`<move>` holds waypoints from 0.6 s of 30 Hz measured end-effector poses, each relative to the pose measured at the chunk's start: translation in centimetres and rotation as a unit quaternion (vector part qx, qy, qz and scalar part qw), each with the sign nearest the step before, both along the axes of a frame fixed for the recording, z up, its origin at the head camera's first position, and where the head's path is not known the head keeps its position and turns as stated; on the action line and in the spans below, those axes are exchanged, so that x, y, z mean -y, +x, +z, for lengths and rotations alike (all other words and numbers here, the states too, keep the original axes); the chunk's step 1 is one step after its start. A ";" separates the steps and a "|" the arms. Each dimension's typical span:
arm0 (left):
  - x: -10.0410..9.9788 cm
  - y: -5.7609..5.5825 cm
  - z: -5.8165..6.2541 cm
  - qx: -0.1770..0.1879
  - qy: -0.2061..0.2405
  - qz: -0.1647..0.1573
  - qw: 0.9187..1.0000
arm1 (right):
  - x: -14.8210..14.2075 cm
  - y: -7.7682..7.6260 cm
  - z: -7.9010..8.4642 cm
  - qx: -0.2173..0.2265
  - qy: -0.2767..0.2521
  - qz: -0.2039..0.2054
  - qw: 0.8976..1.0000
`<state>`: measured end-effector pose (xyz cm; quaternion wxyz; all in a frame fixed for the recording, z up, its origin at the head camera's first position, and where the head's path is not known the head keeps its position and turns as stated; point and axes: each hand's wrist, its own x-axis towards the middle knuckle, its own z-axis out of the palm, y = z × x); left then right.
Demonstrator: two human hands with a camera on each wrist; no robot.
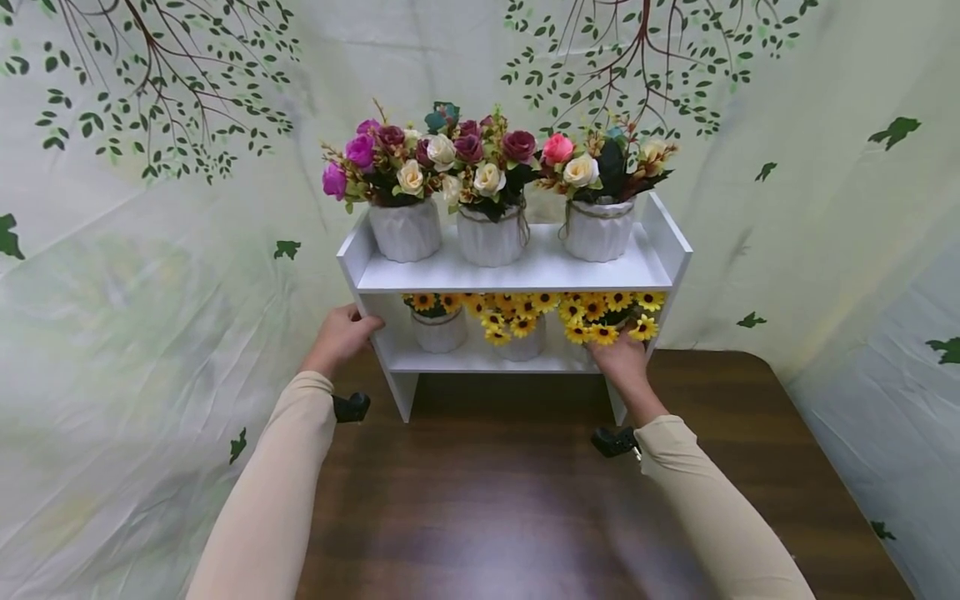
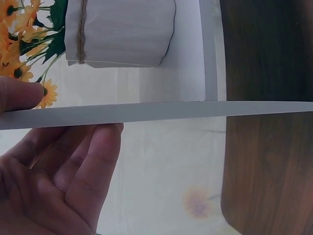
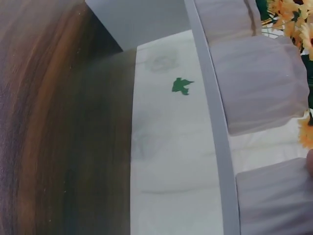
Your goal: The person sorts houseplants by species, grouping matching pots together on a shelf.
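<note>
A small white two-tier shelf (image 1: 510, 279) stands on a brown wooden table. My left hand (image 1: 345, 337) grips its left side panel (image 2: 161, 111), thumb on the inner face and fingers against the outer face. At the right end of the lower tier, my right hand (image 1: 621, 362) holds a white flowerpot (image 3: 274, 198) of yellow sunflowers (image 1: 600, 321). A fingertip shows beside this pot at the right wrist view's edge; most of the hand is out of that view. Two more sunflower pots, a left one (image 1: 438, 332) and a middle one (image 1: 523, 343), share the tier.
On the upper tier stand three white pots of artificial roses: a left pot (image 1: 405, 232), a middle pot (image 1: 491, 237) and a right pot (image 1: 600, 232). Behind hangs a pale leaf-printed cloth (image 1: 420, 50). The table (image 1: 495, 500) extends in front of the shelf.
</note>
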<state>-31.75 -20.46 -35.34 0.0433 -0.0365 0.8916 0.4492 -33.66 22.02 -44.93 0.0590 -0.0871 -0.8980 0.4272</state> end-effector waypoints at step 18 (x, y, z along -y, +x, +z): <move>0.5 0.2 0.3 -0.019 -0.021 -0.020 0.999 | -0.5 12.1 -0.9 -0.259 0.155 0.087 0.949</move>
